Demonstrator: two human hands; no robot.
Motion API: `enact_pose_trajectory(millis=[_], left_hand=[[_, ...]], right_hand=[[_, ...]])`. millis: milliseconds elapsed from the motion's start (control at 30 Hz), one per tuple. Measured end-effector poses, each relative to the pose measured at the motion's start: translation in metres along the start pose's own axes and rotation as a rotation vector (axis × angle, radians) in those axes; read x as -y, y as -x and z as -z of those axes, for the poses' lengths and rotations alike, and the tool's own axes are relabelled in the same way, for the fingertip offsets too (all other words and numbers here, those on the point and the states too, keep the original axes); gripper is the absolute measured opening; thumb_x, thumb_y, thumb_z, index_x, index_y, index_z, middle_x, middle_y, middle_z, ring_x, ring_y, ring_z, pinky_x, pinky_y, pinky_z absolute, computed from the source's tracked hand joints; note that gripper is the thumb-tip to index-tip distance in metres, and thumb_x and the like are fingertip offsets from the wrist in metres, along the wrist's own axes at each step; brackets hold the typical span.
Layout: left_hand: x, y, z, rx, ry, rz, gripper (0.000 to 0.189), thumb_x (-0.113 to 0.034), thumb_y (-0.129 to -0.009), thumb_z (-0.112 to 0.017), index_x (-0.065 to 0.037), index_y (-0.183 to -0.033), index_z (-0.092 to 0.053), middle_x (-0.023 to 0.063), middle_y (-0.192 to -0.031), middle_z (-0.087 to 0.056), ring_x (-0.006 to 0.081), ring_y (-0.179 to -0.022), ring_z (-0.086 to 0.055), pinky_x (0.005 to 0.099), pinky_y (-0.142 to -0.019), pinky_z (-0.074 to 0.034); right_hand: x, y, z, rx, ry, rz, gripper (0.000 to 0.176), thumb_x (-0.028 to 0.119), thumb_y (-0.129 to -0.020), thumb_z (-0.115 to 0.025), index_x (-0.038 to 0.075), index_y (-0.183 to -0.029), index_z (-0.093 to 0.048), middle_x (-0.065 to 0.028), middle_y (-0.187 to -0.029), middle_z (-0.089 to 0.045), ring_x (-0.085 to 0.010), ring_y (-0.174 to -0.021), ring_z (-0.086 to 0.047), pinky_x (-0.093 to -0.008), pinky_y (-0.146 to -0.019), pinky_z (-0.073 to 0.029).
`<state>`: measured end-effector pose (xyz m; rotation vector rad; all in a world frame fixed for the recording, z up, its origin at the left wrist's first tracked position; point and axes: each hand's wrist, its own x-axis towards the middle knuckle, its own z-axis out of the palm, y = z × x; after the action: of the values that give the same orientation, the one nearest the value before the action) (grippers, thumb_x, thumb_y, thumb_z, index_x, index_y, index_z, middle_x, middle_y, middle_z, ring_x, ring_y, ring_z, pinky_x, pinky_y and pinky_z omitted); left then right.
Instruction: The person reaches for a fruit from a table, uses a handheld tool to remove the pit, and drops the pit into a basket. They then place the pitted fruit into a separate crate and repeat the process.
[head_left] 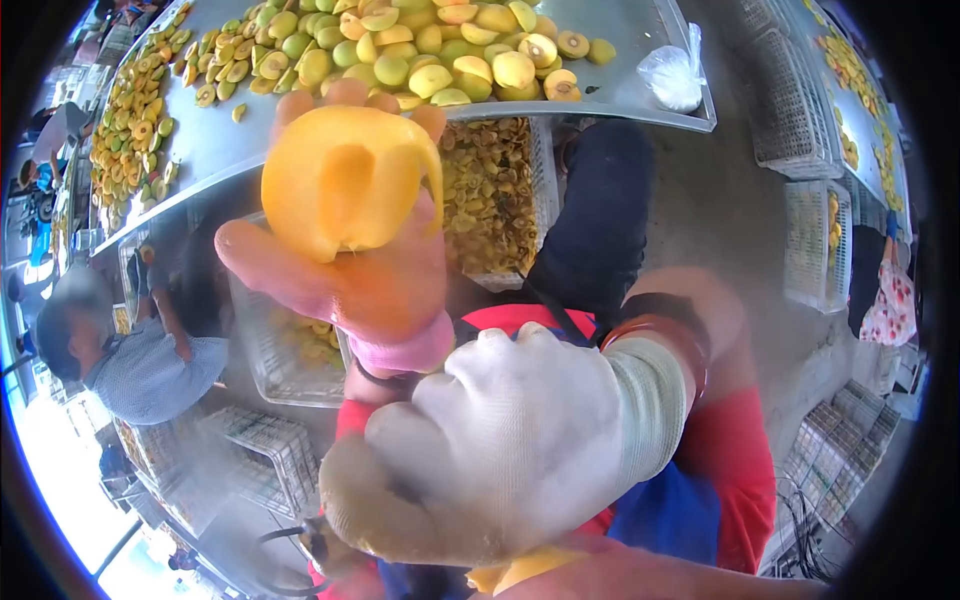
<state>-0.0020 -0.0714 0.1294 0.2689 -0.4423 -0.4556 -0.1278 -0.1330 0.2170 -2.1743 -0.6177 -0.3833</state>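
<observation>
My left hand (pixel 390 290), in a pinkish glove, is palm up with its fingers curled around a smooth yellow peach half (pixel 390 205). The cut face with its hollow faces me, and the fingertips show behind its upper edge. Closer to me, my right hand (pixel 520 440) is closed in a white knit glove, its back toward the camera. What it grips is hidden; a blurred curved metal loop (pixel 282 535) appears just beyond the thumb. Beneath the glove, at the bottom edge, a yellow fruit piece (pixel 525 570) lies beside a bare forearm (pixel 650 578).
Ahead, a metal table (pixel 215 130) bears heaped cut peaches (pixel 430 50) and a tied plastic bag (pixel 675 75). Below it stands a crate of fruit scraps (pixel 490 200). Another crate (pixel 260 350) is at left, near a person (pixel 150 370). Stacked crates (pixel 795 110) line the right.
</observation>
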Motion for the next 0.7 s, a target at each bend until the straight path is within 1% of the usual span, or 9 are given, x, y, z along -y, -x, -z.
enact_pose_trajectory(millis=[33, 100, 200, 267, 300, 367, 500, 600, 700], left_hand=[[0.000, 0.000, -0.002, -0.006, 0.049, 0.026, 0.092, -0.076, -0.087, -0.046, 0.000, -0.139, -0.043, 0.0213, -0.129, -0.056, 0.0326, -0.118, -0.057, 0.0494, -0.106, -0.044], [0.004, 0.002, 0.006, 0.008, -0.085, -0.020, 0.091, -0.076, -0.088, -0.044, 0.001, -0.139, -0.043, 0.0215, -0.130, -0.056, 0.0325, -0.118, -0.056, 0.0496, -0.107, -0.043], [0.005, 0.001, 0.005, 0.000, -0.103, -0.003, 0.089, -0.074, -0.091, -0.042, 0.000, -0.139, -0.043, 0.0213, -0.132, -0.055, 0.0329, -0.119, -0.056, 0.0497, -0.108, -0.042], [0.006, 0.003, 0.006, 0.012, -0.073, 0.019, 0.088, -0.073, -0.092, -0.041, 0.000, -0.140, -0.042, 0.0211, -0.133, -0.055, 0.0331, -0.121, -0.055, 0.0501, -0.108, -0.041], [0.008, 0.001, 0.010, 0.036, -0.065, 0.018, 0.088, -0.073, -0.092, -0.040, 0.000, -0.140, -0.042, 0.0211, -0.133, -0.055, 0.0332, -0.122, -0.055, 0.0506, -0.108, -0.041], [0.008, 0.002, 0.014, 0.057, -0.058, 0.025, 0.088, -0.073, -0.092, -0.039, 0.000, -0.141, -0.041, 0.0213, -0.134, -0.055, 0.0332, -0.125, -0.053, 0.0520, -0.109, -0.040], [0.011, 0.004, 0.015, 0.029, -0.084, 0.042, 0.090, -0.076, -0.091, -0.037, 0.000, -0.141, -0.041, 0.0217, -0.133, -0.056, 0.0325, -0.127, -0.052, 0.0545, -0.110, -0.038], [0.015, 0.006, 0.004, -0.132, -0.234, 0.023, 0.093, -0.078, -0.090, -0.033, 0.000, -0.141, -0.041, 0.0220, -0.132, -0.056, 0.0325, -0.126, -0.053, 0.0546, -0.111, -0.038], [0.022, 0.002, -0.015, -0.327, -0.432, 0.004, 0.095, -0.080, -0.090, -0.028, -0.001, -0.141, -0.041, 0.0224, -0.132, -0.056, 0.0327, -0.124, -0.055, 0.0541, -0.112, -0.038]], right_hand=[[0.001, 0.000, 0.002, 0.002, 0.005, -0.020, 0.035, 0.013, -0.080, -0.058, -0.001, -0.111, -0.052, -0.0116, -0.071, -0.059, -0.0268, -0.054, -0.062, -0.0419, -0.038, -0.043], [0.007, 0.002, 0.005, 0.014, 0.043, -0.076, 0.036, 0.013, -0.080, -0.057, -0.001, -0.113, -0.053, -0.0117, -0.071, -0.059, -0.0278, -0.055, -0.063, -0.0424, -0.040, -0.044], [0.011, 0.000, 0.011, 0.129, 0.006, -0.197, 0.038, 0.015, -0.081, -0.057, 0.000, -0.115, -0.053, -0.0126, -0.071, -0.058, -0.0280, -0.055, -0.062, -0.0427, -0.040, -0.044], [0.011, 0.001, 0.011, 0.104, 0.083, -0.183, 0.029, 0.022, -0.079, -0.060, 0.006, -0.102, -0.056, -0.0093, -0.067, -0.058, -0.0249, -0.051, -0.060, -0.0403, -0.039, -0.042], [0.009, 0.002, 0.010, 0.027, 0.201, -0.121, 0.022, 0.029, -0.077, -0.062, 0.011, -0.089, -0.059, -0.0057, -0.063, -0.058, -0.0220, -0.048, -0.058, -0.0378, -0.038, -0.042], [0.008, 0.003, 0.007, -0.059, 0.248, -0.061, 0.020, 0.036, -0.074, -0.065, 0.016, -0.076, -0.061, -0.0029, -0.059, -0.056, -0.0192, -0.046, -0.056, -0.0353, -0.036, -0.040], [0.009, 0.007, 0.008, -0.095, 0.089, -0.096, 0.022, 0.034, -0.074, -0.064, 0.013, -0.074, -0.061, -0.0054, -0.056, -0.052, -0.0197, -0.045, -0.054, -0.0355, -0.035, -0.037], [0.016, 0.010, 0.016, 0.023, -0.056, -0.196, 0.022, 0.023, -0.078, -0.060, 0.003, -0.087, -0.060, -0.0120, -0.065, -0.055, -0.0251, -0.049, -0.057, -0.0421, -0.037, -0.040], [0.015, 0.016, 0.011, 0.021, -0.048, -0.141, 0.024, 0.020, -0.077, -0.060, -0.001, -0.090, -0.061, -0.0148, -0.068, -0.057, -0.0269, -0.051, -0.058, -0.0447, -0.038, -0.041]])
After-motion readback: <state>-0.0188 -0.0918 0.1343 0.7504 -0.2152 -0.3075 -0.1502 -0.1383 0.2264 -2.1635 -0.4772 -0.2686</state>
